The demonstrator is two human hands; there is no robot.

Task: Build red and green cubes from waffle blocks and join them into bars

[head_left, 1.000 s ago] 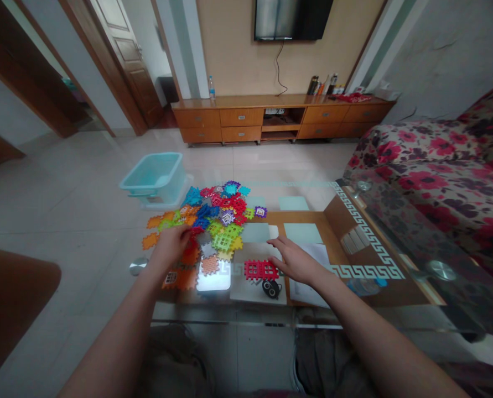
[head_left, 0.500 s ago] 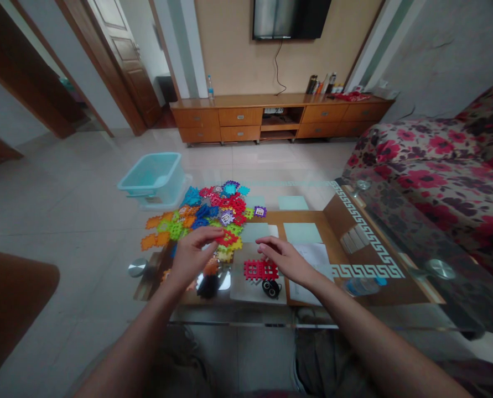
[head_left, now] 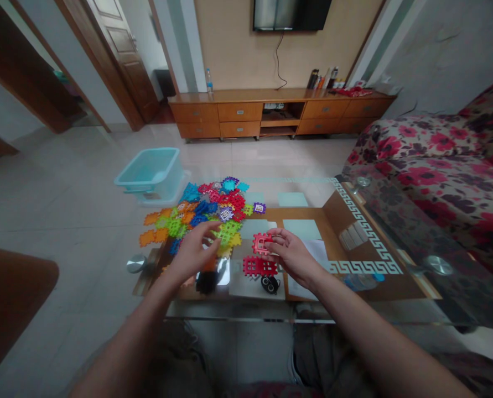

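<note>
Half a second ago I had the left hand (head_left: 194, 249) holding a red piece; now that red window piece (head_left: 257, 237) is in the right hand (head_left: 294, 255), pinched at its right edge between thumb and fingers. My left hand is loosely curved, thumb apart from fingertips, near the green pieces (head_left: 228, 229) on the near side of the pile. The held piece sits between my two hands, in front of the right palm, just beyond the joined red tiles (head_left: 260, 266) in my view. It looks about square, so I cannot pick out a long axis; its opening faces up toward my camera, and its toothed left edge points to the left hand. The joined tiles lie as before, their long axis running left to right, just beyond a black round object (head_left: 270, 284).
</note>
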